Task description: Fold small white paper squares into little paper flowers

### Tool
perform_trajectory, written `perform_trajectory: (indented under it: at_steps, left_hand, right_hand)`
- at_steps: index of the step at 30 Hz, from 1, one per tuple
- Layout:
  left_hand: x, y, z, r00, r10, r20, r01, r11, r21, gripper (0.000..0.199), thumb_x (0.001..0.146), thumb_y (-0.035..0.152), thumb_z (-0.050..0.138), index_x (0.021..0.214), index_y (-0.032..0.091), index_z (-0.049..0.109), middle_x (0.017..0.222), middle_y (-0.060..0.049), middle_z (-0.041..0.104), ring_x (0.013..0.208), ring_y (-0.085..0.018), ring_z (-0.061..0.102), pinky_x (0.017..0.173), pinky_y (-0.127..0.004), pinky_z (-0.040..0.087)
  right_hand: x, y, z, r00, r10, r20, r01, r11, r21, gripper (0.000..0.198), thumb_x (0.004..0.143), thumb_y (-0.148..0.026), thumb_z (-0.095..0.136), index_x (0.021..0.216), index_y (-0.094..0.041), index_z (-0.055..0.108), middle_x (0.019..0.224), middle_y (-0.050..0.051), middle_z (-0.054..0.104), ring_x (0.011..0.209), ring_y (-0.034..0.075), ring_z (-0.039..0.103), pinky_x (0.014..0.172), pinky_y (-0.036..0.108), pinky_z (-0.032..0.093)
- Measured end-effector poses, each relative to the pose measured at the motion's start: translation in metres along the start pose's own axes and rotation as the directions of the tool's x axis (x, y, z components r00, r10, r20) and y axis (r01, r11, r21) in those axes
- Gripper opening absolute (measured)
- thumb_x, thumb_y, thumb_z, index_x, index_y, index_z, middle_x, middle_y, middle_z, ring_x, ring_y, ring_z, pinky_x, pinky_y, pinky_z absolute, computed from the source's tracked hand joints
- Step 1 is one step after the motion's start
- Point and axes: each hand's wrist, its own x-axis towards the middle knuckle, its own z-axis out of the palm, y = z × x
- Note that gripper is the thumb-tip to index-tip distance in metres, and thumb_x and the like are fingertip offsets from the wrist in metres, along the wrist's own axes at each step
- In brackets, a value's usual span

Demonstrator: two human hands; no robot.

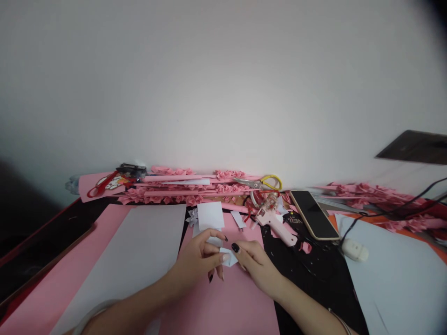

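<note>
Between my two hands is a small folded piece of white paper [229,257], held above a pink sheet [223,302]. My left hand [199,256] pinches its left side between thumb and fingers, the other fingers curled apart. At the paper's right edge, my right hand [256,265] grips with thumb on top; its fingertips are mostly hidden underneath. Just beyond my hands lie a stack of white paper squares [210,215], a white folded paper flower [193,217] and a small white paper strip [238,219].
A pink glue gun [277,226], yellow-handled scissors [270,182] and a phone [314,215] lie beyond my right hand. Pink paper flower stems [195,190] line the wall. White sheets [139,251] flank the left, and a white mouse-shaped device [355,250] sits right beside a black cable.
</note>
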Motion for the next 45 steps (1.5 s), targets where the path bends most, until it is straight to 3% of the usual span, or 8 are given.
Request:
perform_trajectory:
  at_steps: [4,10,15,20,27,32,45]
  left_hand:
    - [-0.0018,-0.0009,0.0025,1.000,0.005,0.020,-0.005,1.000,-0.003,0.022,0.075,0.013,0.054,0.094,0.019,0.045,0.049,0.006,0.060,0.040,-0.008,0.054,0.040,-0.016,0.036]
    - [-0.0003,0.0001,0.0016,0.999,0.019,0.041,-0.016,0.998,-0.066,0.020,0.075,0.020,0.058,0.092,0.019,0.046,0.055,0.005,0.061,0.047,-0.010,0.058,0.044,-0.018,0.041]
    - [0.0019,0.0016,-0.0013,0.998,0.036,-0.058,-0.039,0.998,-0.046,0.016,0.075,0.025,0.060,0.085,0.015,0.053,0.059,0.001,0.062,0.055,-0.013,0.060,0.050,-0.023,0.045]
    - [0.0004,0.0045,-0.0023,0.981,0.067,-0.180,-0.057,0.997,0.058,0.016,0.077,0.026,0.057,0.089,0.016,0.061,0.071,-0.002,0.065,0.064,-0.015,0.060,0.057,-0.024,0.046]
    - [-0.0037,0.0034,-0.0020,0.974,0.149,-0.168,-0.099,0.957,0.272,0.023,0.080,0.026,0.052,0.096,0.021,0.067,0.079,-0.002,0.067,0.073,-0.017,0.059,0.065,-0.025,0.047]
    - [-0.0049,0.0002,-0.0006,0.971,0.209,-0.113,-0.170,0.943,0.286,0.026,0.081,0.024,0.050,0.102,0.020,0.066,0.085,-0.002,0.068,0.081,-0.019,0.061,0.073,-0.026,0.048]
    - [-0.0053,-0.0037,-0.0002,0.976,0.182,-0.119,-0.150,0.961,0.232,0.035,0.075,0.012,0.052,0.107,0.019,0.062,0.103,-0.005,0.068,0.092,-0.020,0.064,0.085,-0.032,0.049]
  right_hand:
    - [0.0010,-0.0005,0.0014,1.000,-0.005,-0.012,0.005,0.997,-0.073,0.041,0.087,-0.041,0.043,0.053,-0.018,0.036,0.049,-0.007,0.029,0.045,0.008,0.026,0.042,0.020,0.021]
    - [0.0014,-0.0059,0.0017,0.998,-0.039,0.057,0.042,0.997,-0.057,0.039,0.093,-0.032,0.033,0.063,-0.016,0.053,0.056,-0.002,0.048,0.050,0.010,0.040,0.050,0.021,0.032]
    - [-0.0003,-0.0004,0.0022,1.000,-0.011,-0.015,0.010,0.997,-0.076,0.035,0.093,-0.027,0.032,0.063,-0.017,0.048,0.053,-0.004,0.039,0.046,0.009,0.032,0.045,0.021,0.028]
    - [-0.0004,0.0036,0.0036,0.998,-0.016,-0.064,0.006,0.988,-0.153,0.024,0.083,-0.013,0.041,0.060,-0.019,0.035,0.055,-0.006,0.033,0.049,0.008,0.029,0.046,0.020,0.025]
    - [-0.0002,0.0027,0.0055,0.997,-0.011,-0.073,-0.003,0.982,-0.191,0.023,0.076,-0.007,0.040,0.059,-0.019,0.031,0.054,-0.006,0.031,0.048,0.008,0.028,0.045,0.020,0.022]
    - [-0.0005,0.0027,0.0062,0.998,-0.045,-0.051,0.032,0.972,-0.235,0.023,0.074,-0.006,0.040,0.059,-0.020,0.030,0.054,-0.006,0.031,0.049,0.009,0.030,0.047,0.020,0.023]
    - [-0.0029,0.0017,0.0080,0.994,-0.106,-0.003,0.100,0.943,-0.316,0.022,0.073,-0.004,0.041,0.061,-0.020,0.032,0.055,-0.006,0.032,0.049,0.008,0.031,0.046,0.020,0.024]
